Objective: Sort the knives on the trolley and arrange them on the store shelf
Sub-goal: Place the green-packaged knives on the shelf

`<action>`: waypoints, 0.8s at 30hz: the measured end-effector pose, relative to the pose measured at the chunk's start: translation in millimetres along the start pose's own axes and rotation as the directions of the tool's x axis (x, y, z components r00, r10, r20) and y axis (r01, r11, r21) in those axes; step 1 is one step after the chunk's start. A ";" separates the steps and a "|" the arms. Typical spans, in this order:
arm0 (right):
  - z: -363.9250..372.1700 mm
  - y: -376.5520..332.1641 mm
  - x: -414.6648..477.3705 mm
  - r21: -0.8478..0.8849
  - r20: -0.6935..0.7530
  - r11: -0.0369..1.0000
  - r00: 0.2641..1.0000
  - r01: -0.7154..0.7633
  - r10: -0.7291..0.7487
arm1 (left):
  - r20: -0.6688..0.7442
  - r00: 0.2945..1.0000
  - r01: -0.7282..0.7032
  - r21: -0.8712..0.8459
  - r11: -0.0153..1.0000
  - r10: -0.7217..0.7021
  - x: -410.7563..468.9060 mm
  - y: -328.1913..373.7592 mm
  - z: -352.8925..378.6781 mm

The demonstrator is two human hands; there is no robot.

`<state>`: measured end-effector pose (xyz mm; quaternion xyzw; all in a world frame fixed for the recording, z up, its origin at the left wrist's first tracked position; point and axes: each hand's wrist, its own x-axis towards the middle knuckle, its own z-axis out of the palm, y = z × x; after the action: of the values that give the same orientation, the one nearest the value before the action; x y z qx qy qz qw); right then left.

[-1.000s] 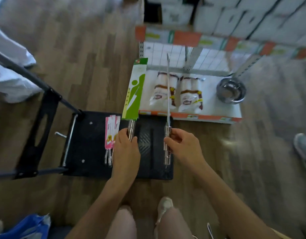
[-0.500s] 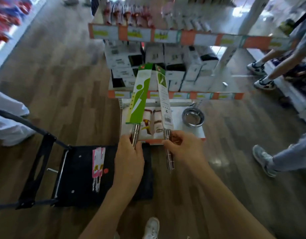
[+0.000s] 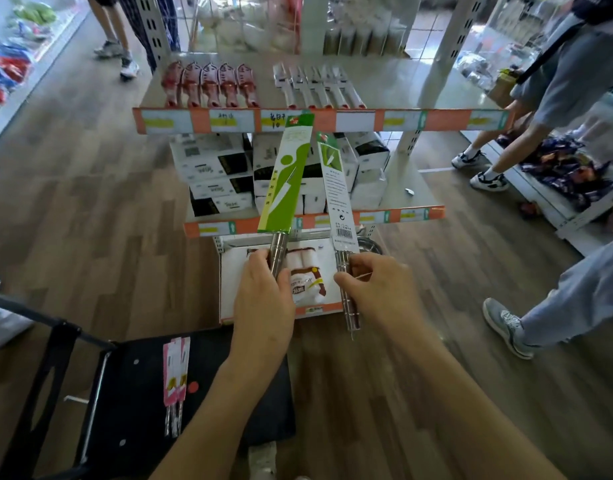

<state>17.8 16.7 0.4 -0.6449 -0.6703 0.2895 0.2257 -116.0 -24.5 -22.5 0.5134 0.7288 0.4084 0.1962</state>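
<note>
Floor: brown wood-look planks [image 3: 73,209] run under the whole aisle
Store shelf: a white metal unit [image 3: 412,88] at 12 o'clock from the hands, three tiers, with orange and white price strips on the front edges
Top tier: red-packed items [image 3: 208,84] in a row at 11 o'clock, white-handled utensils [image 3: 319,86] in a row at 12 o'clock
Middle tier: stacked black-and-white boxes [image 3: 215,168]
Bottom tier: white-and-brown packs [image 3: 305,275] and a metal bowl [image 3: 369,244], just beyond the hands
Trolley: black platform [image 3: 132,417] on the floor at 7 o'clock, with its handle frame on the 9 o'clock side
Pink-carded knives [image 3: 175,372]: lying together on the trolley platform
Left hand [image 3: 263,306]: fingers curled round the steel handle of the green-sleeved knife [image 3: 287,178], which leans toward 1 o'clock; its tip overlaps the top price strip
Right hand [image 3: 381,289]: thumb and fingers pinch the handle of the second knife [image 3: 336,188], sleeve back with barcode showing, leaning toward 11 o'clock; the handle end sticks out toward 6 o'clock
Knives in hand: side by side, apart
Room: other people's legs and trainers at 11, 2 and 3 o'clock [image 3: 506,323]; coloured goods along the 10 and 3 o'clock edges
Hidden: both blades sit inside their sleeves; the left hand covers the lower part of its handle; the bowl is partly behind the second knife
Cut off: the trolley frame leaves the picture at the lower left
Hard to read: shelf labels and sleeve print are too blurred
</note>
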 end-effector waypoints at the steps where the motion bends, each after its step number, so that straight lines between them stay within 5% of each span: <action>1: 0.4 -2.5 5.9 -0.003 -0.017 1.000 1.000 0.004 -0.004 | 0.005 1.000 -0.006 0.001 1.000 0.006 7.0 0.6 -0.8; 8: -10.3 -26.8 50.8 -0.081 -0.136 0.996 0.990 0.024 -0.035 | 0.027 0.995 -0.093 -0.033 0.995 0.093 70.6 16.0 -6.3; 17: -32.9 -28.8 114.3 0.028 -0.149 0.999 0.988 -0.034 0.037 | 0.044 0.983 -0.179 0.000 0.984 0.179 137.7 48.9 19.4; 24: -64.3 0.0 192.8 0.152 -0.114 0.987 0.991 -0.049 0.067 | 0.041 0.995 -0.093 0.010 0.996 0.093 191.8 80.9 75.8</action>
<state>48.5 214.9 33.7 -0.6616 -0.6130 0.3064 0.3043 -90.9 190.9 22.8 0.5562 0.7024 0.4022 0.1884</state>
